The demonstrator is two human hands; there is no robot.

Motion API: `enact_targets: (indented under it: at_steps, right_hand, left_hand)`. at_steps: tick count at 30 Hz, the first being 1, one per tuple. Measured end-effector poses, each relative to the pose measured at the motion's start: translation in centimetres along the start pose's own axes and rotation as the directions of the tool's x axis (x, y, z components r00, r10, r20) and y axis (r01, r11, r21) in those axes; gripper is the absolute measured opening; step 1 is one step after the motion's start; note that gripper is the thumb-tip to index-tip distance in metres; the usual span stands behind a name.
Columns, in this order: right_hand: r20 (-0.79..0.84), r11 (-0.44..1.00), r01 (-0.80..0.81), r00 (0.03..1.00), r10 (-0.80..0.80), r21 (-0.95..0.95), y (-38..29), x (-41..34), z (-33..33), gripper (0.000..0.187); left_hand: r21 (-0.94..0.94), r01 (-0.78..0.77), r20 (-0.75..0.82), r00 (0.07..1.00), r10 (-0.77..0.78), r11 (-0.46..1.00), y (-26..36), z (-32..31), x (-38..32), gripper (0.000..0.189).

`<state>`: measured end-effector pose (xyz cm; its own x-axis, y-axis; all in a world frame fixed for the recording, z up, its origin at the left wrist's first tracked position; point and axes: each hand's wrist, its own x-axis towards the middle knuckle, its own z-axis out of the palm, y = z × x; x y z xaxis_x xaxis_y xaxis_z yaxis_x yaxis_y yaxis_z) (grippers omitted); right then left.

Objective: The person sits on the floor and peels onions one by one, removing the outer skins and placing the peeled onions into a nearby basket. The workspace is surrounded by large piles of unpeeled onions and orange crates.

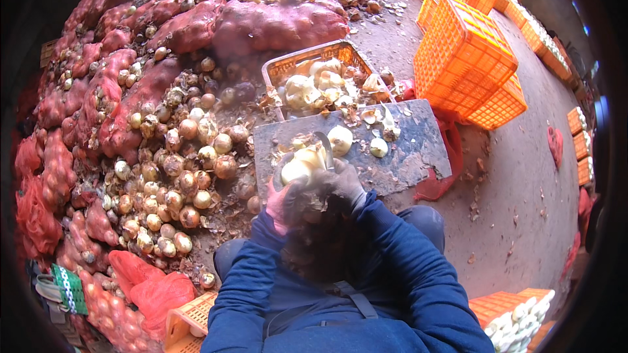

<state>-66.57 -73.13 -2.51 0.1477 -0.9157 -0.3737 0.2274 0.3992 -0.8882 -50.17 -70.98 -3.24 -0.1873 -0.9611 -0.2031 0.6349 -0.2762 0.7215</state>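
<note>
My left hand [282, 201], in a glove, is closed around a pale, partly peeled onion [296, 171] above the near left part of a worn board [417, 132]. In my gloved right hand [343, 184] is a knife with a curved blade [325, 146], which points away from me beside the onion. Blur and the gloves hide where the blade meets the onion. Just beyond the blade rests a peeled onion [340, 140]. A smaller peeled onion [379, 147] and pieces of skin lie farther right on the board.
An orange crate [269, 76] of peeled onions and skins stands behind the board. Unpeeled onions [188, 129] are heaped to my left, before red mesh sacks [279, 24]. Stacked orange crates [461, 54] stand to the right on the concrete floor [520, 215]. A filled crate [505, 301] sits near right.
</note>
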Motion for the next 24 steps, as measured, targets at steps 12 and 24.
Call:
enact_targets:
  at_steps: [12, 24]
  right_hand:
    - [0.010, 0.989, 0.100, 0.995, -0.102, 0.107, 0.9, 0.6, -2.0, 0.029]
    - [-0.042, 0.978, 0.103, 0.994, -0.097, 0.184, -1.5, -1.9, 1.9, 0.026]
  left_hand:
    - [-0.123, -0.063, 0.105, 0.991, 0.077, 0.990, 1.0, 2.5, -0.9, 0.062]
    - [0.866, -0.283, 0.033, 0.855, 0.517, 0.413, -2.3, -1.5, 0.7, 0.063]
